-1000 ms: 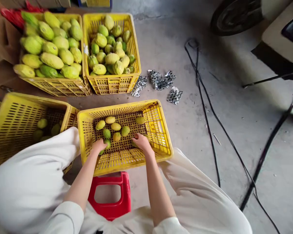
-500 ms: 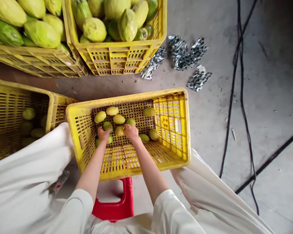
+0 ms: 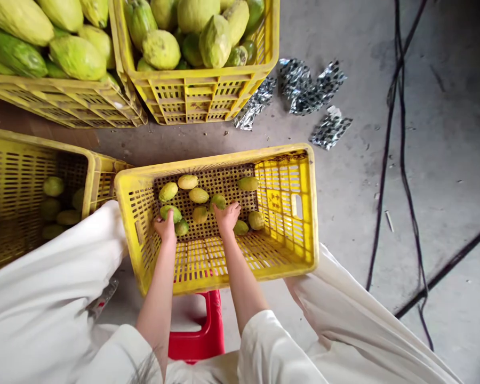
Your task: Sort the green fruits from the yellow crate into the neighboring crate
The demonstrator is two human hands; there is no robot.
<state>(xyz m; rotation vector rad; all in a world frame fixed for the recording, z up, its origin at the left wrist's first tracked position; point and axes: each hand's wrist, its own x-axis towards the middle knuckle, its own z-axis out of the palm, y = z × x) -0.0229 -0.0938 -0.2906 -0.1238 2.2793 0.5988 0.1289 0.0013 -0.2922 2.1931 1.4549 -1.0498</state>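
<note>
My left hand (image 3: 166,226) is wrapped round a small green oval fruit (image 3: 170,213) near the left end of a yellow plastic crate (image 3: 216,274). Its thumb lies across the fruit. To the right, my right hand (image 3: 226,217) has its fingers spread, with the thumb side against another green fruit (image 3: 218,201) on the crate floor. Several yellowish fruits lie about the hands, among them a yellow one (image 3: 188,182) at the back and a dull one (image 3: 200,215) between the hands. A green fruit (image 3: 181,227) rests beside my left hand.
Two yellow crates (image 3: 208,80) of larger green-yellow fruit stand beyond. A third crate (image 3: 90,181), with several small fruits, is at the left. Crumpled foil (image 3: 300,88) and black cables (image 3: 404,160) lie on the floor. A red stool (image 3: 200,341) shows below the crate.
My left hand has shifted onto a green fruit at the left. My right hand has gone from a pinch near the dull fruit to spread fingers, slightly further right. The view has shifted slightly.
</note>
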